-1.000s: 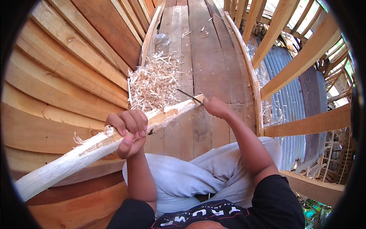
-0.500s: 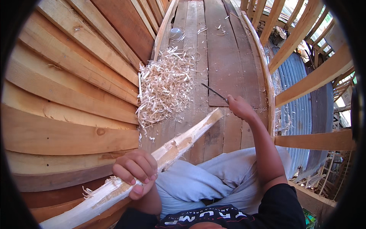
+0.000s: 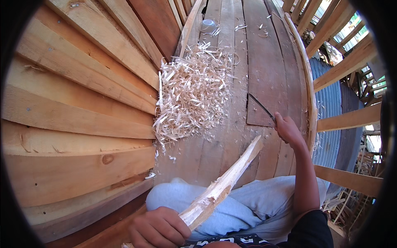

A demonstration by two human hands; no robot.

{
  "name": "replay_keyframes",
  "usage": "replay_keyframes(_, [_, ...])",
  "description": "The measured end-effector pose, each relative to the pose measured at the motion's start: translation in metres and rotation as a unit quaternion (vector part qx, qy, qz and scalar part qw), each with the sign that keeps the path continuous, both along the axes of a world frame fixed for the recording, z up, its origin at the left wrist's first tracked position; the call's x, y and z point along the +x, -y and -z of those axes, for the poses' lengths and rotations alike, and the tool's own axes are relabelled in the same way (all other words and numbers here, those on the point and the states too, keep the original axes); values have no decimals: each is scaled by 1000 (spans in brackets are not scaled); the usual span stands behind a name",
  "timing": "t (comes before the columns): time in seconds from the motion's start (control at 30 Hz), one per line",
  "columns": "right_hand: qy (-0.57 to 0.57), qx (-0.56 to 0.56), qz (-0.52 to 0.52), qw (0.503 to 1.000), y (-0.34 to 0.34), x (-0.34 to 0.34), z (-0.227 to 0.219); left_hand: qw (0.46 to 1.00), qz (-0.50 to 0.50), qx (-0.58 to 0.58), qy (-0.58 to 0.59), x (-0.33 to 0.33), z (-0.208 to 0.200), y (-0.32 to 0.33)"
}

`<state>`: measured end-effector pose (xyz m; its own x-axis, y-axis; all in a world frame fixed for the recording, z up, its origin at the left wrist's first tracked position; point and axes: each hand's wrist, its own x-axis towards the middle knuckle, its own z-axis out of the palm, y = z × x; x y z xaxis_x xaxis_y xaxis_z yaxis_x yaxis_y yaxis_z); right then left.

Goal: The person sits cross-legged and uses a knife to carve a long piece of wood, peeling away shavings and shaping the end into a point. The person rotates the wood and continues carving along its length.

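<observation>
My left hand point(image 3: 160, 228) is wrapped round a long pale stick of wood point(image 3: 221, 190), partly shaved, with rough patches on its surface. The stick slants up and to the right across my lap, its far end over the plank floor. Out to the right, my right hand point(image 3: 288, 130) grips a knife point(image 3: 261, 105) by its handle, which the fingers mostly cover. The thin dark blade points away and to the left, apart from the stick. A heap of curled wood shavings point(image 3: 192, 91) lies on the floor beyond the stick.
A wall of overlapping boards point(image 3: 78, 124) rises at the left. On the right runs a wooden railing point(image 3: 349, 120) with corrugated metal sheets point(image 3: 326, 103) beyond it. A clear rounded container point(image 3: 208, 27) stands on the plank floor point(image 3: 264, 66) past the shavings.
My left hand and the stick have come lower and nearer to me, and the stick has rolled slightly. The view has shifted left; the knife stays apart from the wood.
</observation>
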<state>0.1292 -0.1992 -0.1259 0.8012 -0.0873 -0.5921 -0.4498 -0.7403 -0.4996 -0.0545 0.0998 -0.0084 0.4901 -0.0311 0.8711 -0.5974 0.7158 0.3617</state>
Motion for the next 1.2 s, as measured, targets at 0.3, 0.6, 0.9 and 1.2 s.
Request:
replay_keyframes(0.3, [-23, 1, -5, 1000, 1, -2, 1, 997, -58, 5, -45, -15, -8, 8])
replay_keyframes(0.6, [-14, -1, -17, 1000, 0, -2, 4, 999, 7, 15, -31, -7, -8, 4])
replay_keyframes(0.9, [-1, 2, 14, 1000, -3, -3, 6, 1000, 11, 0, -26, -4, 0, -1])
replay_keyframes(1.2, [-20, 111, -5, 994, 7, -9, 2, 992, -65, 80, -76, -28, 0, 4])
